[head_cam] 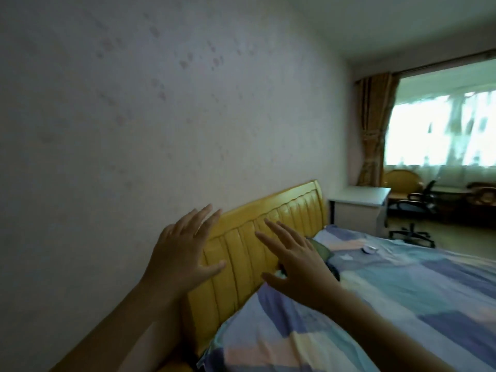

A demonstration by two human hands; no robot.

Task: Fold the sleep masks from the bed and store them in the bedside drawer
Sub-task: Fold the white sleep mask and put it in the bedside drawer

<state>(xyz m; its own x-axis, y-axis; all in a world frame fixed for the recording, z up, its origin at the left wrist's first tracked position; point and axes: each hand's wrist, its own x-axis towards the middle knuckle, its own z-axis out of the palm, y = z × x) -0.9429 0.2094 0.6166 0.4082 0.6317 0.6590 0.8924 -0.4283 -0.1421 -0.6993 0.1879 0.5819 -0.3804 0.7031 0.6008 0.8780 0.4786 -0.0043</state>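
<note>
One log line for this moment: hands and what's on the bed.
left hand: open, empty | right hand: open, empty | both raised before headboard | small pale item on bed, untouched

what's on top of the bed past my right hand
A patchwork cover, a pillow, and a small pale round item, too blurred to name. The right hand hides something dark.

Both bare hands, left hand (180,249) and right hand (296,261), hang with fingers spread before the yellow wooden slatted headboard (292,210), above a blue patchwork-patterned bed cover (402,285), holding nothing.
</note>
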